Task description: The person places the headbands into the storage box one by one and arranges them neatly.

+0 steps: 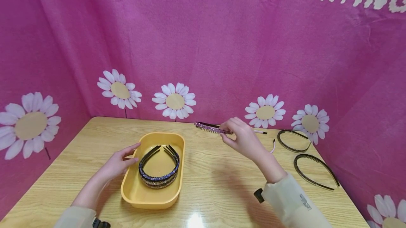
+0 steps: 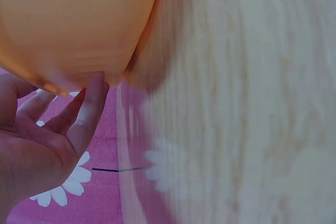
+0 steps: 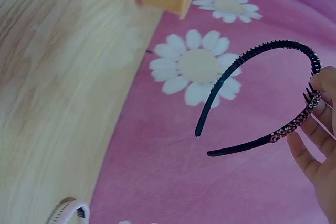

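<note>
My right fingers (image 1: 227,125) pinch the pink-glitter, black toothed plastic headband (image 1: 207,127) toward counter's (image 1: 203,175) back edge | likely light, springy; hold glittered crown, don't splay tips | left fingers (image 1: 130,149) spread, touching yellow plastic bin (image 1: 152,204)

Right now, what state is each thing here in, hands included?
Left hand: touching the yellow tub
Right hand: pinching the pink glitter headband
Pink glitter headband: held above the table
Yellow tub: upright, open-topped
Headbands in the tub: stacked, tips at the far side
Pale pink headband: on the table, partly hidden in the head view
Far dark headband: lying on the table
Near dark headband: lying on the table
</note>
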A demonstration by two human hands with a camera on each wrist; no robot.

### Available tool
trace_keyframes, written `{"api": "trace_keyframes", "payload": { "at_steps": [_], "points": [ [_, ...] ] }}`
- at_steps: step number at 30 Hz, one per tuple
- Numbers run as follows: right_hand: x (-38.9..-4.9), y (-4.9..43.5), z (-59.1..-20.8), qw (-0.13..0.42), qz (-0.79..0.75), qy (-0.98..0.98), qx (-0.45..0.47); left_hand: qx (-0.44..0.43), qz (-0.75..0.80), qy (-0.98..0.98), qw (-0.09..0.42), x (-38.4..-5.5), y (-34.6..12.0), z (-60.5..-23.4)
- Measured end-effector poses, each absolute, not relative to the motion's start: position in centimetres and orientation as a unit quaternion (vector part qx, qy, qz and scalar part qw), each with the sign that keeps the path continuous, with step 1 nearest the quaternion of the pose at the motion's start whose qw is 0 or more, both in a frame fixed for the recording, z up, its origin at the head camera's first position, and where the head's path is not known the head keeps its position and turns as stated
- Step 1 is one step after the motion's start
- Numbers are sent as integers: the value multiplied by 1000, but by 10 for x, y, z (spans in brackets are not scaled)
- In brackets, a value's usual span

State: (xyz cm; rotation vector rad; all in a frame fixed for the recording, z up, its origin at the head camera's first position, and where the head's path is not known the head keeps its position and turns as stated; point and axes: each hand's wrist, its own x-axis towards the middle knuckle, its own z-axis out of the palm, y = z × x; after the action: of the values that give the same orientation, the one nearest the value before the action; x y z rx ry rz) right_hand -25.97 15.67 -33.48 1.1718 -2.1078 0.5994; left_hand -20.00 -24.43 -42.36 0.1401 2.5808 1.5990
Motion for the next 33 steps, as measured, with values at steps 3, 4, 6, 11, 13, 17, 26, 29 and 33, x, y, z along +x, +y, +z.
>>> {"api": "trace_keyframes", "payload": {
  "at_steps": [3, 4, 6, 11, 13, 17, 26, 29, 33],
  "points": [
    [-254, 154, -329, 326, 239, -793, 455, 47, 525, 848, 50, -200, -244, -424],
    [-252, 153, -327, 327, 242, -790, 459, 47, 526, 848, 50, -200, -244, -424],
    [-247, 150, -323, 329, 246, -784, 466, 47, 527, 847, 49, -200, -244, -424],
    [-236, 141, -319, 344, 259, -762, 485, 47, 529, 846, 51, -201, -244, -424],
    [-233, 137, -320, 355, 264, -750, 492, 47, 531, 845, 52, -201, -244, -425],
    [-229, 126, -324, 377, 268, -727, 507, 48, 535, 842, 52, -201, -245, -425],
    [-223, 99, -344, 373, 260, -710, 538, 46, 532, 844, 51, -201, -246, -425],
    [-222, 91, -351, 370, 255, -705, 549, 44, 531, 844, 53, -201, -246, -425],
    [-221, 80, -360, 369, 244, -699, 562, 44, 529, 846, 55, -201, -245, -425]
  ]
}}
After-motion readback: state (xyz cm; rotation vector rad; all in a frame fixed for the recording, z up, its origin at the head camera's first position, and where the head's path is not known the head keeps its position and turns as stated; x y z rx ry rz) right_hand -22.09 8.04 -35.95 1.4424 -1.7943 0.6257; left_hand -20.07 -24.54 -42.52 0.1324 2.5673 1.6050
